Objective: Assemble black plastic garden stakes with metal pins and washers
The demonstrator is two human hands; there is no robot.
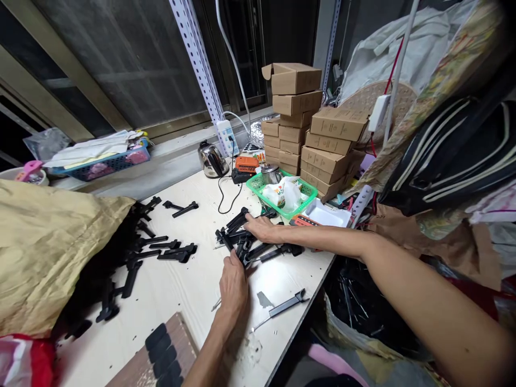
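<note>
A pile of black stick-like parts with clip-shaped ends (258,251) lies on the pale table. My left hand (234,285) is closed round one black stick-like part (224,239) at the near side of the pile; its fingertips are partly hidden. My right hand (262,228) reaches in from the right, its fingers closed on another black part (237,219) at the back of the pile. Nearer the table's edge lies a single dark grey stick with a thin metal rod (284,306). A thin metal tip (216,305) shows beside my left wrist.
More black parts (177,252) spill from a brown paper bag (52,247) at left. A green basket (308,200), a steel kettle (212,159) and an orange-and-black charger (245,164) stand behind, before stacked cardboard boxes (296,102). A brown board with black pads (177,328) lies in front.
</note>
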